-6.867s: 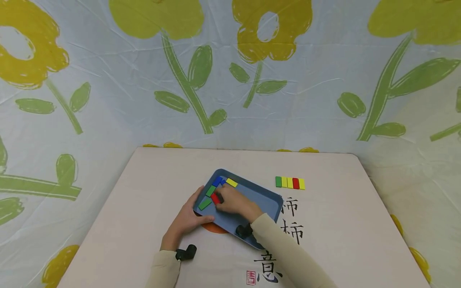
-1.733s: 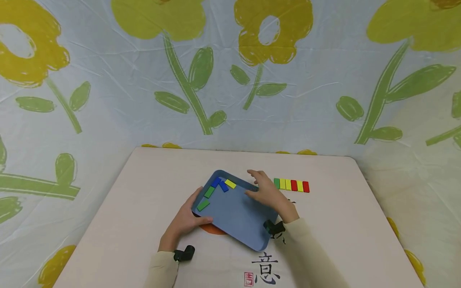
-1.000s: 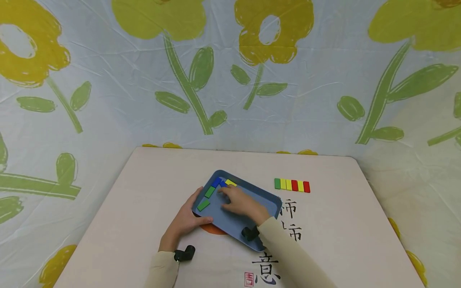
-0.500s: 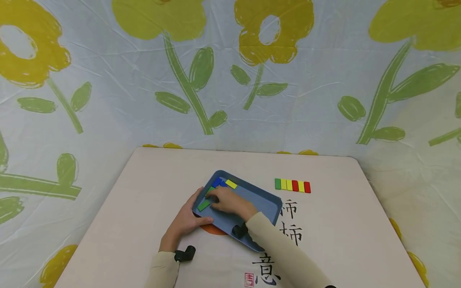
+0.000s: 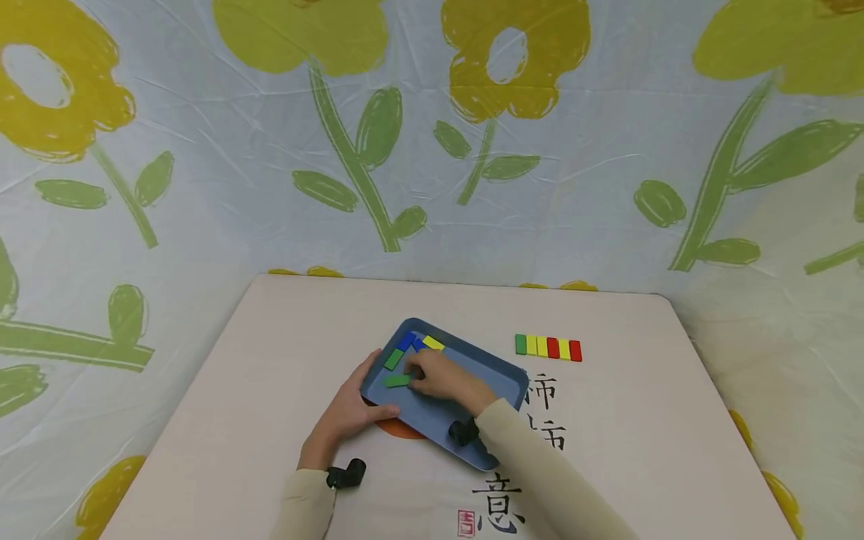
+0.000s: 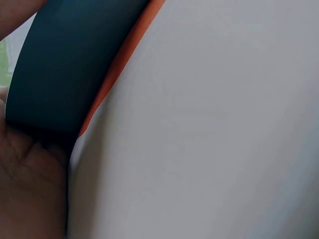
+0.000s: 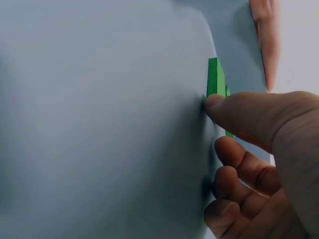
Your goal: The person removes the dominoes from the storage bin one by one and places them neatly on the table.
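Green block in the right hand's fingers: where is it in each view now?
Head: just left of centre, lower half; green block at the right hand.
Left wrist: not in it.
Right wrist: right of centre, upper half, rising from the thumb tip.
Shared landmark: blue tray, dark at upper left in the left wrist view.

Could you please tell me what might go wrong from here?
The right hand pinches a green block near one end, so the block might twist or slip. That hand is also close to the yellow block in the tray and could nudge it. The row of coloured blocks on the table is tightly packed, so a careless placement beside it could knock it crooked.
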The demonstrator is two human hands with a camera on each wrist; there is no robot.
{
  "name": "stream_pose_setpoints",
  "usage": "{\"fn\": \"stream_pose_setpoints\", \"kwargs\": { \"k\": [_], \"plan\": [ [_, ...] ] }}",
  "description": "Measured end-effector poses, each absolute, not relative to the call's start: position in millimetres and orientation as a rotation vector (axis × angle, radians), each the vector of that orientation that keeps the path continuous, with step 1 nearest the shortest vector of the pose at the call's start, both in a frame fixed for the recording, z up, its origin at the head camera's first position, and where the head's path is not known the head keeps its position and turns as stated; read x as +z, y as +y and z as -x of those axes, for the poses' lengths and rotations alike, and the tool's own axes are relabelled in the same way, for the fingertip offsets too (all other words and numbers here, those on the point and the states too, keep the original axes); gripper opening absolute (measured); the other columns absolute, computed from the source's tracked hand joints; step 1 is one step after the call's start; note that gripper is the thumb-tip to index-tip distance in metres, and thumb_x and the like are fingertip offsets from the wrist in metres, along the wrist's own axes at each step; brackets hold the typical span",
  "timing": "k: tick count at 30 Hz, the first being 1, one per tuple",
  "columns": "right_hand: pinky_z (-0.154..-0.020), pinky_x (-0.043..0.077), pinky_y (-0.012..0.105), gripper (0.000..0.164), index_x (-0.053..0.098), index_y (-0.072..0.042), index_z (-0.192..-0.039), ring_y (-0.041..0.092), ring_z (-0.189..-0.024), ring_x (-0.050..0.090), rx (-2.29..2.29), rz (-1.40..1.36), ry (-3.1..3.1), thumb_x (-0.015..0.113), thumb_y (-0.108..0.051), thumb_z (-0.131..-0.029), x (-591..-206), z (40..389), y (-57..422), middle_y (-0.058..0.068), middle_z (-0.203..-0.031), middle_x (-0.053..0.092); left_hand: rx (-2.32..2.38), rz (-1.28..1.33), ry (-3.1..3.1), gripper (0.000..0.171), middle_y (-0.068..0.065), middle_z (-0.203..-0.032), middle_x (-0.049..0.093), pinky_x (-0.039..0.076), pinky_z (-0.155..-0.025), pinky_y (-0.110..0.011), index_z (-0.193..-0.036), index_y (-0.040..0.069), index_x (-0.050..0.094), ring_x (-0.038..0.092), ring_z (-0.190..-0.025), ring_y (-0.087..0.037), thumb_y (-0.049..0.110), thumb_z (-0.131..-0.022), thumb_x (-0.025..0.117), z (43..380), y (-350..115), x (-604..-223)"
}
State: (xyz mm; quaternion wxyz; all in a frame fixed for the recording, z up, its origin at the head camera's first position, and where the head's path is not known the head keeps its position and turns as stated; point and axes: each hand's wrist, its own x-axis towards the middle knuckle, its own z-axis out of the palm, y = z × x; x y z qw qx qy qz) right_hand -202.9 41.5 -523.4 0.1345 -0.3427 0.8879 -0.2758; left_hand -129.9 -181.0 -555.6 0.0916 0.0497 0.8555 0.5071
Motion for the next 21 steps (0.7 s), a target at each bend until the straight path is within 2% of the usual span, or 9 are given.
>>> {"fn": "stream_pose_setpoints", "kwargs": {
  "k": [9, 15, 18, 21],
  "plan": [
    [-0.062, 0.045, 0.021, 0.018, 0.072, -0.013, -0.097, 0.006, -0.067, 0.052, -0.823, 0.896, 2.563, 0.083, -0.026, -0.089, -520.4, 203.4, 55.8, -0.006, -0.076, 0.059, 1.511, -0.121, 2.547, 0.114, -0.008, -0.169, 0.029, 0.028, -0.12, -0.065, -0.165, 0.033, 0.024, 0.032, -0.153, -0.038, 0.039, -0.074, 0.092, 129.8, -183.5, -553.3],
    [-0.059, 0.043, 0.02, 0.017, 0.072, -0.015, -0.095, 0.004, -0.064, 0.051, -0.845, 0.905, 2.505, 0.083, -0.026, -0.089, -517.6, 200.3, 56.5, -0.007, -0.073, 0.058, 1.521, -0.112, 2.53, 0.113, -0.005, -0.169, 0.029, 0.027, -0.121, -0.064, -0.164, 0.035, 0.024, 0.031, -0.154, -0.036, 0.039, -0.074, 0.093, 130.1, -181.5, -554.6],
    [-0.058, 0.042, 0.021, 0.021, 0.07, -0.013, -0.1, 0.006, -0.064, 0.05, -0.883, 0.889, 2.488, 0.084, -0.023, -0.088, -518.3, 199.1, 54.6, -0.005, -0.075, 0.057, 1.529, -0.121, 2.523, 0.113, -0.005, -0.17, 0.028, 0.027, -0.121, -0.065, -0.164, 0.034, 0.024, 0.031, -0.154, -0.036, 0.039, -0.074, 0.093, 130.0, -180.2, -555.1],
    [-0.058, 0.041, 0.022, 0.035, 0.067, -0.012, -0.113, 0.007, -0.065, 0.049, -0.897, 0.873, 2.487, 0.085, -0.024, -0.087, -518.9, 197.6, 51.7, -0.004, -0.077, 0.056, 1.525, -0.12, 2.522, 0.113, -0.006, -0.169, 0.029, 0.028, -0.12, -0.065, -0.164, 0.034, 0.025, 0.033, -0.152, -0.037, 0.038, -0.073, 0.093, 128.9, -179.3, -555.2]
  ]
}}
